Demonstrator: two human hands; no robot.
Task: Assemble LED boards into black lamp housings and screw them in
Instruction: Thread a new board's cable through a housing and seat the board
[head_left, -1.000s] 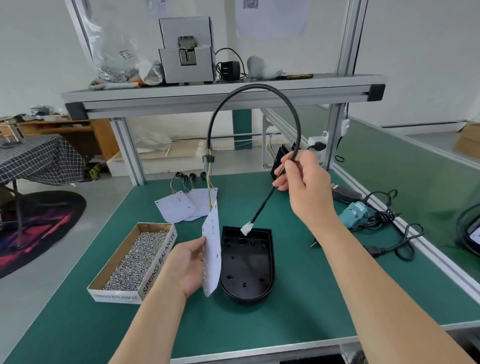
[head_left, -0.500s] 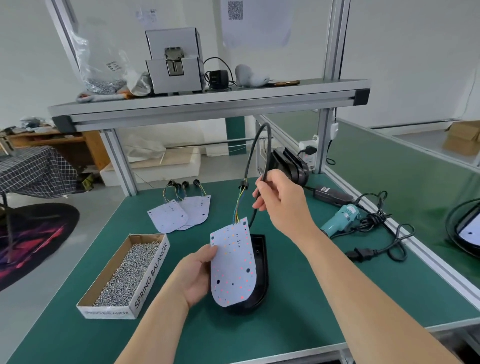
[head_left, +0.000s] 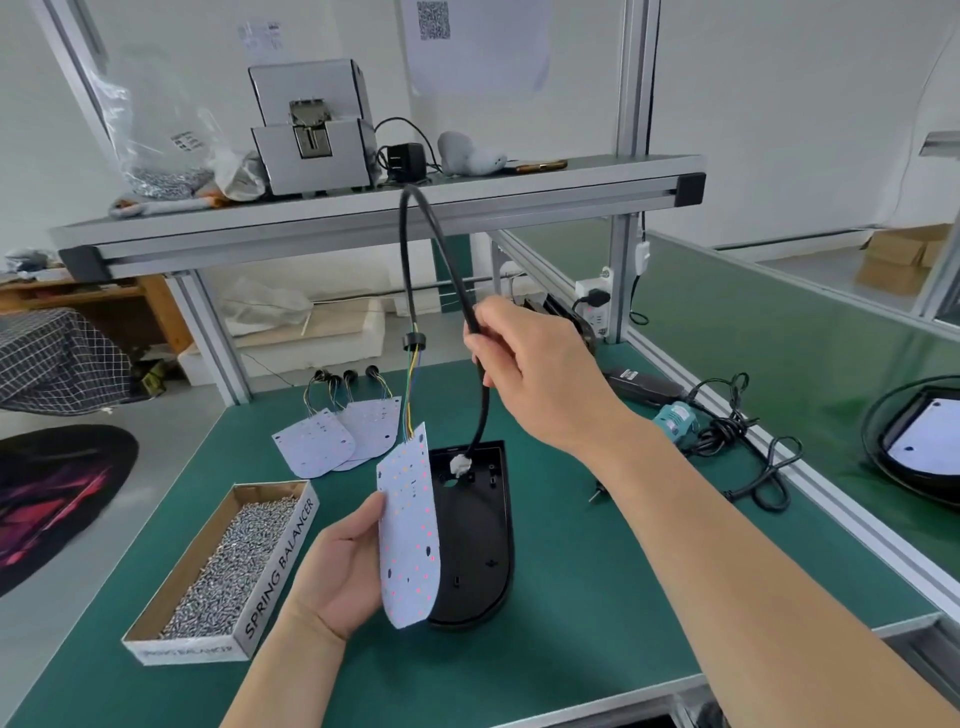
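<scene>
A black lamp housing (head_left: 480, 540) lies open side up on the green table (head_left: 597, 597). My left hand (head_left: 337, 566) holds a white LED board (head_left: 410, 535) upright at the housing's left edge. Coloured wires run from the board's top into a black cable (head_left: 415, 249) that loops up and over. My right hand (head_left: 535, 374) pinches that cable above the housing. The cable's white connector (head_left: 460, 464) hangs at the housing's upper end, by a hole there.
A cardboard box of screws (head_left: 228, 566) sits left of the housing. Spare LED boards (head_left: 337, 434) lie behind it. An electric screwdriver (head_left: 675, 421), a power brick and tangled cords lie at the right. An aluminium shelf frame (head_left: 363, 218) spans overhead.
The board has turned from nearly facing me to more edge-on. My right hand has lifted the cable, so its loop stands taller and the white connector shows again at the housing's upper end.
</scene>
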